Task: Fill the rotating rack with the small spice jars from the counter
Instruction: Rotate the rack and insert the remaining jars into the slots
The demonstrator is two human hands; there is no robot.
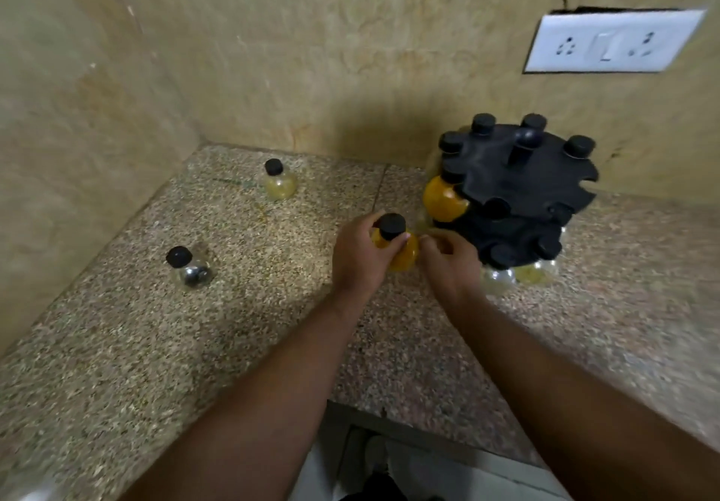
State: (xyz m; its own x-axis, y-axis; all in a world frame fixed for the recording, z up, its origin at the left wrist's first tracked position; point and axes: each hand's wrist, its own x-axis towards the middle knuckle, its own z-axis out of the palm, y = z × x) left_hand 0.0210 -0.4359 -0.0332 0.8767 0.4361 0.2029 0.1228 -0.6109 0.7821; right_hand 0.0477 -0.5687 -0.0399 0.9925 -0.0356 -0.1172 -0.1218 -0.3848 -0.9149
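Two bare hands meet above the speckled granite counter (156, 344). The left hand (360, 257) curls its fingers and thumb round a small round glass jar of orange-yellow powder (407, 257) with a black cap, held upright; whether it touches the counter I cannot tell. The right hand (452, 263) lies just beside it at three o'clock, fingers bent toward the jar; whether they grip it is unclear. At two o'clock from the held jar stands the black two-tier plastic rotating rack (518, 185), several capped jars already in its slots, among them an orange-filled jar (444, 200) at its nine o'clock edge. A pale-yellow-filled capped jar (278, 183) stands at eleven o'clock from the held jar and a clear capped jar with dark contents (191, 270) at nine o'clock, both well apart from it. A white wall socket plate (611, 42) sits at one o'clock from the rack.
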